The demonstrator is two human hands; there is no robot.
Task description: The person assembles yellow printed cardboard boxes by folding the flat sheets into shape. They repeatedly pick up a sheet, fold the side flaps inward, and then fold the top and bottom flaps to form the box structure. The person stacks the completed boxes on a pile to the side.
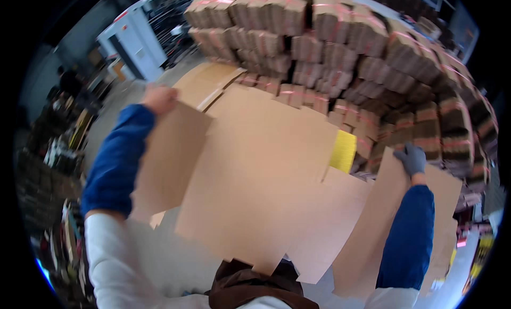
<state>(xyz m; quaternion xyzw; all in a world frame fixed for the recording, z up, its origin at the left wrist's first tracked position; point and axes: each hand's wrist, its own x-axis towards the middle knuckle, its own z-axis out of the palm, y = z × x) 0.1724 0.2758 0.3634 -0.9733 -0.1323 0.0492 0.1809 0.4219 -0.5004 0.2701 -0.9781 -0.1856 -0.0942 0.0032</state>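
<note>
A large brown cardboard sheet (261,160) spreads in front of me, with panels angled at its left and right. My left hand (159,99), bare below a blue sleeve, is closed on the upper edge of the left cardboard panel (173,155). Over on the right, my right hand (412,159) in a grey glove grips the top edge of the right cardboard panel (370,218). Its thumb lies on the near face, while the other fingers are partly hidden. Whether all the panels form one piece I cannot tell. A brown apron (253,287) shows below the sheet.
Bundles of flattened cardboard (298,56), tied with pink straps, are piled high ahead and to the right. A yellow piece (343,151) stands behind the sheet. More flat cardboard (199,85) lies beyond my left hand. A white cabinet (136,46) and a distant person (70,81) are far left.
</note>
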